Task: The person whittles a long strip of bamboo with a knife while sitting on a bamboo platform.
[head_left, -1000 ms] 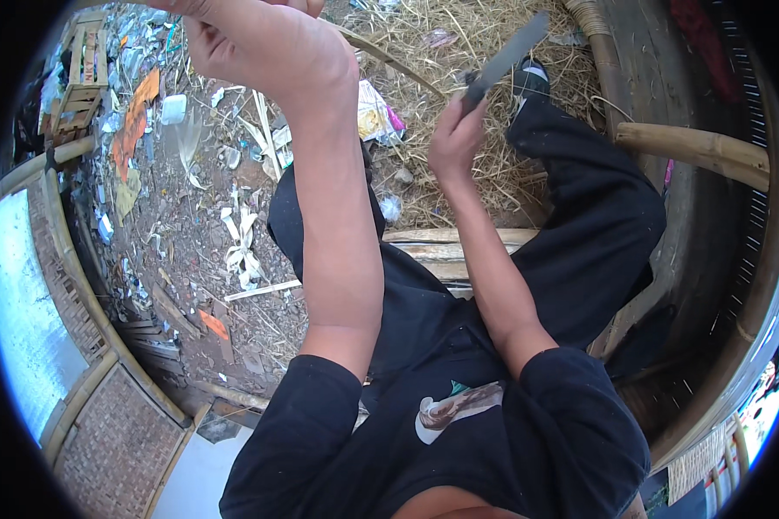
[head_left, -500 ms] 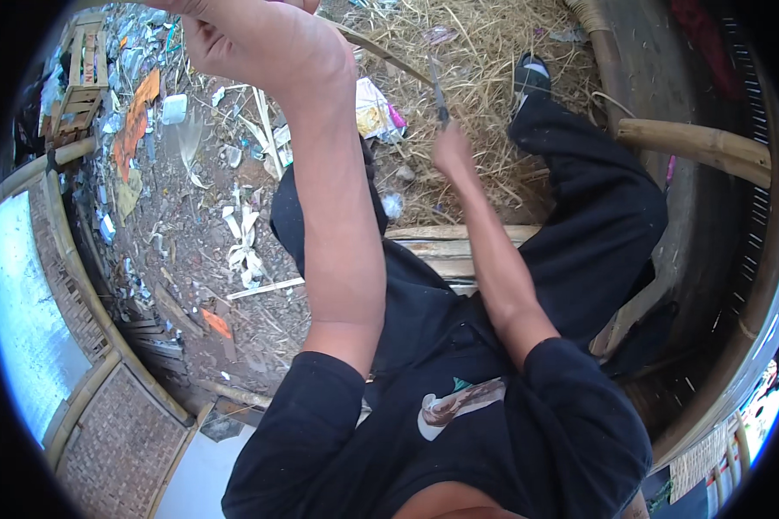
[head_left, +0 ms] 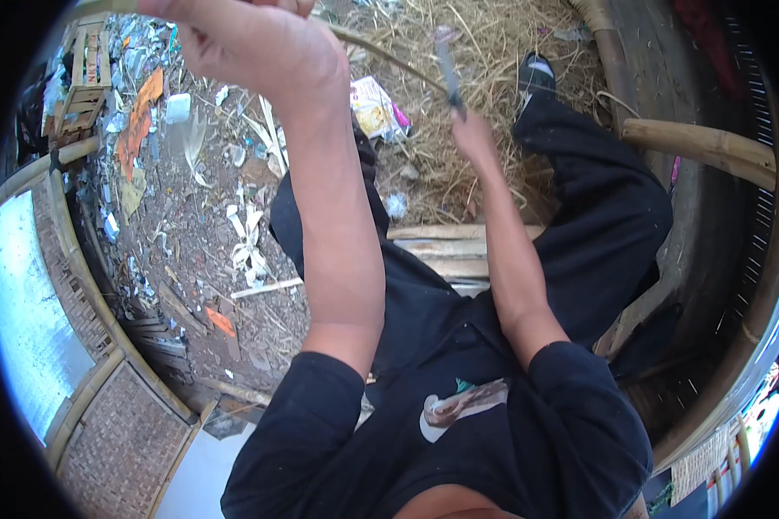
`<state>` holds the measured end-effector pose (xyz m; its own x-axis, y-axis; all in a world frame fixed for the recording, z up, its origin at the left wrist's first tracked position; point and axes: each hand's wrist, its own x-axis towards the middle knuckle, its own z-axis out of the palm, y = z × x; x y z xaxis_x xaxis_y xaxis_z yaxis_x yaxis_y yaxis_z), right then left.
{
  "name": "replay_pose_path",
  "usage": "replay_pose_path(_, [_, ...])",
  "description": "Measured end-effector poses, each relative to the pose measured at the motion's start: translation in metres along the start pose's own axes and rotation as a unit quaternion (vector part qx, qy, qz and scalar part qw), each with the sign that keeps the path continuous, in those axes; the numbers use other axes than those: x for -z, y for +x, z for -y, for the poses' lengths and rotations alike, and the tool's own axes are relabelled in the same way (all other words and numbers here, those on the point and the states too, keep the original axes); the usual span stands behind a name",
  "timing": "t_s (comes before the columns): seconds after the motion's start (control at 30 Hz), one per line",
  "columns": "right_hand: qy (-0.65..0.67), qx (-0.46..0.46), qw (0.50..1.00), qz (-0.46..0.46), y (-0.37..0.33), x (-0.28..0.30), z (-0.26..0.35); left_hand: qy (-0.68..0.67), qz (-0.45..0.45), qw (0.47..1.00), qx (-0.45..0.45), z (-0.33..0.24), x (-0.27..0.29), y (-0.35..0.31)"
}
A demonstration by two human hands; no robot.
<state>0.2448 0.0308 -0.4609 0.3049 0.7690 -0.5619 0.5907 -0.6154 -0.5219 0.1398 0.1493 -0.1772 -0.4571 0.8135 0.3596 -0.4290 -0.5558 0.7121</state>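
At the top edge of the head view, my left hand (head_left: 255,43) is closed around a long thin bamboo strip (head_left: 379,52). One end of the strip shows left of that hand; the other slants down and right to the blade. My right hand (head_left: 472,138) grips the dark handle of a knife (head_left: 447,71), its blade pointing up and away from me. The strip's right end meets the knife near the base of the blade; whether the edge has cut into it I cannot tell. Part of my left hand's fingers is cut off by the frame.
Straw-like shavings (head_left: 493,52) cover the ground ahead. Scraps and an orange piece of litter (head_left: 138,125) lie at left, near a wooden crate (head_left: 86,65). A bamboo pole (head_left: 701,147) juts in from the right. Between my legs are wooden slats (head_left: 450,249).
My right hand with the knife has shifted a little right and away from me, and the blade has tilted slightly. My left hand has barely moved.
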Motion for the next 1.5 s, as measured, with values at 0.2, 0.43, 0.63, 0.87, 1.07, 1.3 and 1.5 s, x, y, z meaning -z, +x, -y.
replay_pose_path(0.2, [0.345,0.127,0.906,-0.209,-0.045,0.052,0.068,-0.071,0.055,0.992,0.084,-0.004,0.026,0.011])
replay_pose_path(0.43, [0.113,0.071,0.987,-0.095,-0.021,0.028,0.034,0.085,0.088,0.992,-0.014,-0.004,0.019,0.010])
replay_pose_path(0.63, [0.165,0.128,0.967,-0.146,-0.042,0.038,0.059,0.124,0.064,0.989,-0.036,-0.006,0.013,0.007])
replay_pose_path(0.87, [0.046,0.059,0.989,-0.125,-0.024,0.013,0.016,0.073,0.104,0.992,-0.006,-0.003,0.015,0.013])
replay_pose_path(1.07, [0.208,0.096,0.972,-0.041,-0.044,0.039,0.046,0.084,0.110,0.990,0.015,-0.003,0.024,0.015])
replay_pose_path(1.3, [0.196,0.132,0.963,-0.127,-0.066,0.066,0.070,0.078,0.106,0.991,0.021,-0.006,0.029,0.015])
replay_pose_path(1.5, [0.052,0.006,0.999,0.004,-0.021,-0.001,-0.003,0.050,0.124,0.991,0.027,0.000,0.023,0.013])
